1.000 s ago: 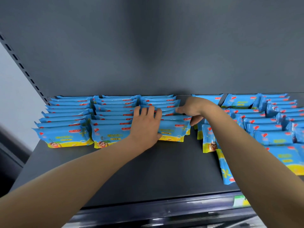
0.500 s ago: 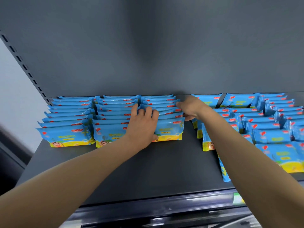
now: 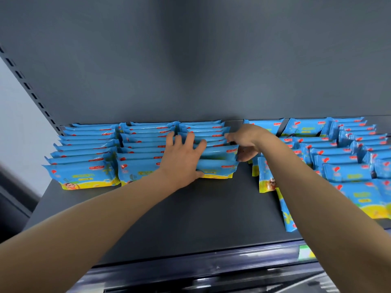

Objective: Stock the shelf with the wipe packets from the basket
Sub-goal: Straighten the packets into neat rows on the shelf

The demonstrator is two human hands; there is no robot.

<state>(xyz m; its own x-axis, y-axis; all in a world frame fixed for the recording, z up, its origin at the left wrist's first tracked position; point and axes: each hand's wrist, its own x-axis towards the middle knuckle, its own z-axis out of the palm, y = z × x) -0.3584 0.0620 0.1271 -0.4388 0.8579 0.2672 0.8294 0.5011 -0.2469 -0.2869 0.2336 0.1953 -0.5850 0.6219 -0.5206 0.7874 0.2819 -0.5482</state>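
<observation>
Fingers (image 3: 190, 138) of left grip (image 3: 182, 160) straight atop wipe packets (image 3: 218, 152).

Three packet rows (image 3: 148, 144) on the shelf (image 3: 190, 218) at left, looser packets (image 3: 342, 161) at right, bare front between.

I am logging blue wipe packets (image 3: 84, 174) with yellow lower edges and red marks, lying overlapped front to back in three neat rows along the back left of the dark grey shelf (image 3: 190, 218). The third row (image 3: 213, 153) is sitting just beside the second, its front packet lying slightly further back than the other fronts. To the right I am seeing a looser batch (image 3: 347, 172) lying in uneven overlapping rows, with two packets (image 3: 265, 178) at its near left edge standing on their sides.
</observation>
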